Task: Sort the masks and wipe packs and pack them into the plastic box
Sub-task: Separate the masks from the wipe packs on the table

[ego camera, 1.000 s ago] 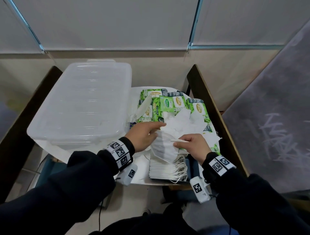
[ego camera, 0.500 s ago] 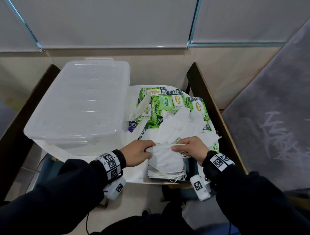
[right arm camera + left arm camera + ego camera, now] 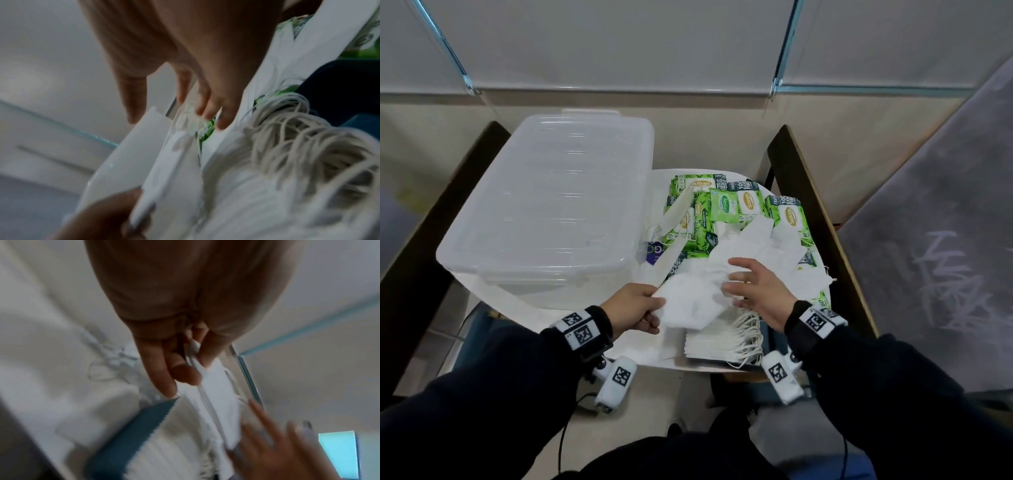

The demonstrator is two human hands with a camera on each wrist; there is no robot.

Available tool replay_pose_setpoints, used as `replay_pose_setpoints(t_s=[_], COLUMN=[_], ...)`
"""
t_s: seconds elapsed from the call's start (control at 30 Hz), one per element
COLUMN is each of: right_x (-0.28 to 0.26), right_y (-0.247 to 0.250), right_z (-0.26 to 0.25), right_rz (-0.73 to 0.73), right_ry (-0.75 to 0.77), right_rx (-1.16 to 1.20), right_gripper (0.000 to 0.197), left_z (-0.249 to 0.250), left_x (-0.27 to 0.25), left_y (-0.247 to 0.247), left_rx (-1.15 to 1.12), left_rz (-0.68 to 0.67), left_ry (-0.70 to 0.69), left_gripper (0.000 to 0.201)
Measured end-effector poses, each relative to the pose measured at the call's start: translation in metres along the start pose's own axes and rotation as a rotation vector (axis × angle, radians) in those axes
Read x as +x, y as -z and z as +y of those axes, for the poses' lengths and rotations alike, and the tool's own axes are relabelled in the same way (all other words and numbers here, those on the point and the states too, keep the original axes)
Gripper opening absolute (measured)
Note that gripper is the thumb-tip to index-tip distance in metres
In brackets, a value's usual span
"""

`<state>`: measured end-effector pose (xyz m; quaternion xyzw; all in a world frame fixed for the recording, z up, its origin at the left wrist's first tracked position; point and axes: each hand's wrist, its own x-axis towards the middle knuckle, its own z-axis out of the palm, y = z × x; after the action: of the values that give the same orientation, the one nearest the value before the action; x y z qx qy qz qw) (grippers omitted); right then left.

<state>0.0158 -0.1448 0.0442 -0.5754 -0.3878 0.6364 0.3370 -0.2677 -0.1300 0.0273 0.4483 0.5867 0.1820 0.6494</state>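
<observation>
- Pale wall panels stood behind a small white bench (image 3: pixel 541 317) that carried the shut plastic box (image 3: pixel 551 209) and, beside it, green wipe packs (image 3: pixel 726 205) under loose masks.
- Left hand (image 3: pixel 631 310) pinched one white mask (image 3: pixel 690 303) by its edge, just above the mask stack (image 3: pixel 719 344).
- Right hand (image 3: pixel 760 287) hovered beside it — fingers spread, holding nothing.
- Best, I judged, to lay the mask flat, edges matched, loops all one side — and mind snags.

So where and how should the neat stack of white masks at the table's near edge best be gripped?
Probably by its two long flat sides, hands coming down from above. The mask stack lies flat with its ear loops bunched loosely at the right end, so gripping there would likely snag. The left hand still pinches a single mask.
</observation>
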Motion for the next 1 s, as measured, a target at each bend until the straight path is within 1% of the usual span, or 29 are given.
replay_pose_setpoints(t_s=[0.07, 0.1, 0.17, 0.2, 0.23, 0.27, 0.3, 0.33, 0.37, 0.4, 0.43, 0.5, 0.53, 0.57, 0.63, 0.67, 0.7, 0.8, 0.9, 0.93, 1.0], right_x=[0.0, 0.001, 0.002, 0.002, 0.004, 0.007, 0.01, 0.015, 0.019, 0.023, 0.026, 0.029, 0.032, 0.034, 0.037, 0.035, 0.034, 0.036, 0.033, 0.03, 0.024], right_y=[-0.005, -0.006, -0.007, -0.007, -0.005, -0.003, 0.0, 0.002, 0.006, 0.009, 0.012, 0.016, 0.016, 0.013, 0.01, 0.008, 0.008, 0.008, 0.009, 0.009, 0.011], right_z=[0.014, 0.022, 0.042, 0.051, 0.055, 0.057, 0.055, 0.053, 0.05, 0.049, 0.048, 0.05, 0.049, 0.045, 0.042, 0.041, 0.042, 0.049, 0.05, 0.052, 0.056], right_rz=[0.055, 0.029, -0.097, -0.15, -0.169, -0.146, -0.113, -0.081, -0.053, -0.061, -0.077, -0.167, -0.196, -0.205, -0.162, -0.127, -0.123, -0.133, -0.093, -0.069, -0.031], right_ry=[0.09, 0.107, 0.11, 0.106, 0.096, 0.085, 0.088, 0.074, 0.06, 0.042, 0.014, 0.04, 0.065, 0.078, 0.076, 0.065, 0.071, 0.071, 0.086, 0.094, 0.113], right_rx=[-0.346, -0.586, -1.089, -1.247, -1.319, -1.319, -1.27, -1.222, -1.205, -1.231, -1.242, -1.268, -1.257, -1.219, -1.183, -1.14, -1.133, -1.14, -1.143, -1.146, -1.148], right_gripper=[0.093, 0.109, 0.134, 0.139, 0.14, 0.137, 0.132, 0.124, 0.116, 0.107, 0.101, 0.086, 0.075, 0.072, 0.079, 0.083, 0.086, 0.089, 0.087, 0.088, 0.09], left_z=[0.004, 0.005, 0.007, 0.008, 0.01, 0.011, 0.013, 0.013, 0.012, 0.01, 0.007, 0.002, -0.002, -0.006, -0.013, -0.019, -0.025, -0.042, -0.034, -0.029, -0.023], left_x=[-0.003, -0.005, -0.01, -0.013, -0.016, -0.018, -0.019, -0.021, -0.022, -0.021, -0.02, -0.021, -0.021, -0.019, -0.016, -0.011, -0.006, 0.01, 0.012, 0.011, 0.007], left_y=[0.0, 0.001, -0.001, -0.003, -0.006, -0.01, -0.013, -0.015, -0.016, -0.016, -0.016, -0.016, -0.018, -0.021, -0.032, -0.038, -0.044, -0.06, -0.076, -0.08, -0.085], left_rx=[-0.332, -0.438, -0.521, -0.522, -0.485, -0.414, -0.291, -0.144, 0.045, 0.254, 0.481, 0.843, 0.96, 1.04, 1.15, 1.203, 1.249, 1.38, 1.558, 1.575, 1.561], left_rz=[0.056, 0.081, 0.088, 0.072, 0.054, 0.046, 0.05, 0.065, 0.091, 0.108, 0.107, 0.041, -0.014, -0.076, -0.169, -0.198, -0.218, -0.208, -0.185, -0.18, -0.17], left_ry=[0.125, 0.164, 0.196, 0.191, 0.166, 0.117, 0.042, -0.062, -0.195, -0.354, -0.527, -0.844, -0.948, -1.009, -1.069, -1.082, -1.086, -1.015, -0.833, -0.829, -0.948], left_gripper=[0.012, 0.013, 0.014, 0.014, 0.013, 0.011, 0.007, 0.003, 0.008, 0.012, 0.011, 0.012, 0.016, 0.018, 0.02, 0.022, 0.025, 0.032, 0.032, 0.032, 0.029])
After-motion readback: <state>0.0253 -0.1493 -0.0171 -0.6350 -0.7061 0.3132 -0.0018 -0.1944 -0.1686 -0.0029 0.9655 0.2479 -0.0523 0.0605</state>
